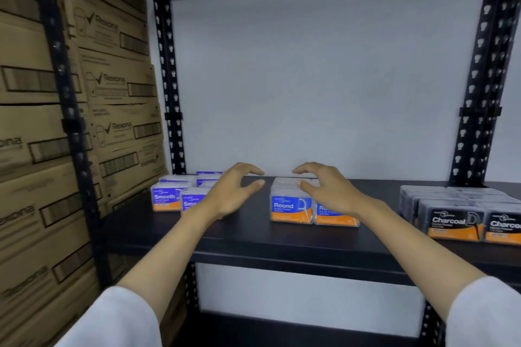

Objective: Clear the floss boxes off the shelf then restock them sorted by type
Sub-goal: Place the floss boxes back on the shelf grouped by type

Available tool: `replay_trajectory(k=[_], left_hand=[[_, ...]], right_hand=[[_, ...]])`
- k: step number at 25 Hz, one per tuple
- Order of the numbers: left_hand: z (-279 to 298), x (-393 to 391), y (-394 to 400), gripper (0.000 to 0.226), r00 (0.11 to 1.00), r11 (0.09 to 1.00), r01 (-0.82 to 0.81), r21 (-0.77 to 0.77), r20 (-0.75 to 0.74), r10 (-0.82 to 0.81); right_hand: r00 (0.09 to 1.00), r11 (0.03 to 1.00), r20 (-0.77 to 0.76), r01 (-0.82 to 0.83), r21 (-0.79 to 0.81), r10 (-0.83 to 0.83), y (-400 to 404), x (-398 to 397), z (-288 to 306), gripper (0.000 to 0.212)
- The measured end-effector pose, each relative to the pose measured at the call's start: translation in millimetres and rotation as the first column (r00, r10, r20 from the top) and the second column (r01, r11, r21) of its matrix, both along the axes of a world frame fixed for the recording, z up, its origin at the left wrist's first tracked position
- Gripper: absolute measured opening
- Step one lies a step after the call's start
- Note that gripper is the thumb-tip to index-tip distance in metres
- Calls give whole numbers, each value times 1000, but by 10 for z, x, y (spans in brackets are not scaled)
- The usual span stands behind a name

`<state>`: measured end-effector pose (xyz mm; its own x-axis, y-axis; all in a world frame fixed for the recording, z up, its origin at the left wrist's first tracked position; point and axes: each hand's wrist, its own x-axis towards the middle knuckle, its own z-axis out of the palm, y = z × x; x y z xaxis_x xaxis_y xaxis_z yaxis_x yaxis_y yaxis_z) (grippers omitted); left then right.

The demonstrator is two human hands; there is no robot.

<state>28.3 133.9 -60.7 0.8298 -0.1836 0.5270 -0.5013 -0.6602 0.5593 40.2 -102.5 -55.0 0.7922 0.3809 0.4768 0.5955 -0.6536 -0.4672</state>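
Note:
Three groups of floss boxes stand on the black shelf (pixel 253 236). Blue "Smooth" boxes (pixel 166 198) sit at the left, blue "Round" boxes (pixel 291 205) in the middle, black "Charcoal" boxes (pixel 454 220) at the right. My left hand (pixel 232 194) hovers between the Smooth and Round groups, fingers spread and loosely curved, holding nothing. It hides part of one Smooth box. My right hand (pixel 327 189) hangs over the Round boxes with fingers spread, covering the right one's top; I cannot tell whether it touches them.
Stacked brown cardboard cartons (pixel 112 79) fill the bay to the left, behind a black perforated upright (pixel 169 87). Another black upright (pixel 485 70) frames the right side. A pale wall (pixel 324 79) backs the shelf. A lower shelf level shows below.

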Motion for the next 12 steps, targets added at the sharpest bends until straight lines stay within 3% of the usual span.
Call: replay_trajectory(k=[6,9,12], left_hand=[[-147,-213,1083,25,967,968,-250,29,51,249],[-266,-149,1458,35,946,940,-322,114,21,322],[-311,-46,1606,46,950,921,-300,248,-13,313]], right_hand=[[988,988,25,-155,13,155,996,-79,-87,27],[986,986,24,-162,-28,162,1428,-55,-118,36],[984,972,63,-154,-176,167,1699,-6,-193,51]])
